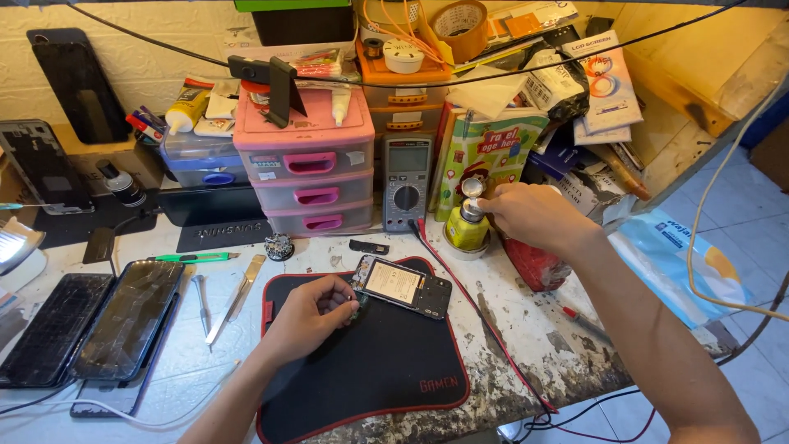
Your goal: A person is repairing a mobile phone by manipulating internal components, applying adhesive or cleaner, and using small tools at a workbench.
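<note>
While the left hand [308, 316] pinched the opened black phone [402, 285] on the black red-edged mat [370, 370] atop the desk [538, 329], the right hand [530, 212] closed around the yellow pump bottle [468, 222], best pressed gently.

A white worktop [526, 329] with chipped, worn paint stands against a pale bumpy wall [148, 66] at the far side, a wooden board [699, 74] closes the far right corner, and light grey floor tiles [740, 205] show on the right in bright light.
</note>
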